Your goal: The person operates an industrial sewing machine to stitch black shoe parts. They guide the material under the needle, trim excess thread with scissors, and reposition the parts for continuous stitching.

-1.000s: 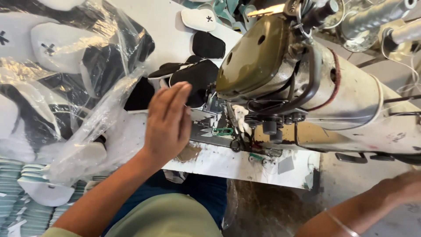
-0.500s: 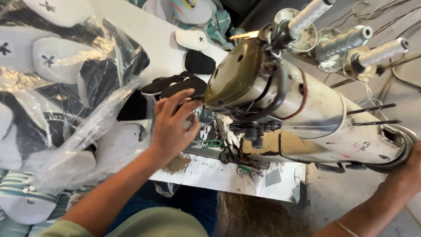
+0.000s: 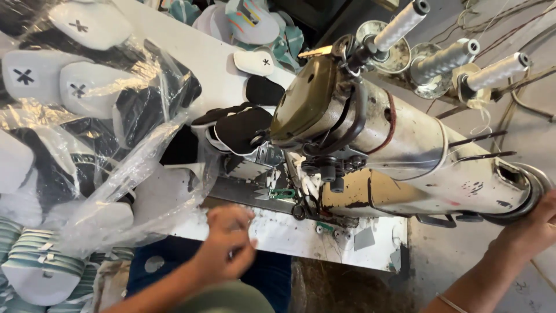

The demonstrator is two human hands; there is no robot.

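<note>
My left hand [image 3: 227,243] sits low at 6 o'clock, fingers curled loosely — right hand [image 3: 536,229] stretched out at 4 o'clock.

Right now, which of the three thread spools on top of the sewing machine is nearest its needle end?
The leftmost spool, standing over the olive-green head; the other two spools sit further right.

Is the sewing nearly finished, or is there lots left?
Lots left. Black pieces sit piled beside the sewing machine, and a plastic bag holds more. The left hand is near the table edge, blurred; the right hand touches the machine's wheel end. Nothing lies under the needle.
</note>
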